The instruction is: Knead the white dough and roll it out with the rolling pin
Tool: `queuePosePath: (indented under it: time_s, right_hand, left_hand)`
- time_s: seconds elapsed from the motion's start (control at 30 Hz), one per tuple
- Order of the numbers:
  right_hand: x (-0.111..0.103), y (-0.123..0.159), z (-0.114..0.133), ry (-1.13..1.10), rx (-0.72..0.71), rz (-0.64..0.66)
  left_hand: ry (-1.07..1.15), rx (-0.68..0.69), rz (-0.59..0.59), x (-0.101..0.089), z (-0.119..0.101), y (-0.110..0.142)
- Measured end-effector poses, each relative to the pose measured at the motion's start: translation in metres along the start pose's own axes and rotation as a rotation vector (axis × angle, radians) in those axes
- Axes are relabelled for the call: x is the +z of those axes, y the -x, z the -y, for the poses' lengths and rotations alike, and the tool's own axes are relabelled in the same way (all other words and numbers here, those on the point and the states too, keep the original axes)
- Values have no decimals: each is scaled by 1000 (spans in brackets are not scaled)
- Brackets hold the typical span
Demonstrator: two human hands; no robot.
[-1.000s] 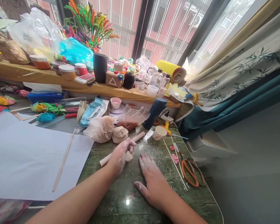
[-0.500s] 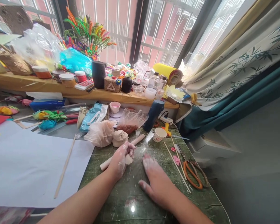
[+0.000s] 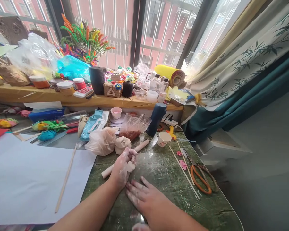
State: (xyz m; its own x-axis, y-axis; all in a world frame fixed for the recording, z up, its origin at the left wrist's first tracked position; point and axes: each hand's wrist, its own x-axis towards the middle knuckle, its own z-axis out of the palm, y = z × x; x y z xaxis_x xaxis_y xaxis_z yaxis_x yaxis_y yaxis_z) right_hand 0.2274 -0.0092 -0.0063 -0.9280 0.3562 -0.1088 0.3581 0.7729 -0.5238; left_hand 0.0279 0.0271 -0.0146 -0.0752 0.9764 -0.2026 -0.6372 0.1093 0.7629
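My left hand (image 3: 121, 166), dusted white, is curled around a small pale lump of clay (image 3: 130, 166) just above the green mat (image 3: 173, 189). A wooden rolling pin (image 3: 140, 147) lies slanted behind and under that hand. My right hand (image 3: 146, 200) rests flat on the mat with its fingers spread, pointing left toward my left wrist. A bigger lump of clay (image 3: 122, 143) sits beyond the pin, beside a crumpled plastic bag (image 3: 101, 140).
Orange-handled scissors (image 3: 200, 179) and thin wooden sticks (image 3: 184, 171) lie at the right of the mat. A paper cup (image 3: 164, 138) and a dark blue bottle (image 3: 156, 118) stand behind. White paper (image 3: 26, 179) with a long stick (image 3: 66, 178) covers the left. The shelf (image 3: 50, 94) holds several jars.
My right hand has slid back and to the left across the mat, and now lies close to my left wrist. My left hand keeps its hold on the clay lump.
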Motion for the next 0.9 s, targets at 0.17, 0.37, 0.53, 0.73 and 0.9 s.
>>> queuePosePath:
  time_s: [0.17, 0.37, 0.53, 0.73, 0.9]
  right_hand:
    - [8, 10, 1, -151, 261, -525]
    - [27, -52, 25, -1391, 390, -886]
    - [8, -56, 21, -1596, 475, -837]
    - [-84, 6, 31, -689, 306, -1231]
    - [-57, 26, 27, -112, 94, -1143]
  left_hand:
    - [-181, 123, 10, 3, -2, 4]
    - [-628, 470, 111, 2, -2, 29]
    - [-662, 532, 203, -2, -2, 29]
    - [-396, 460, 8, -11, 3, 9]
    - [-343, 410, -45, -12, 5, 6]
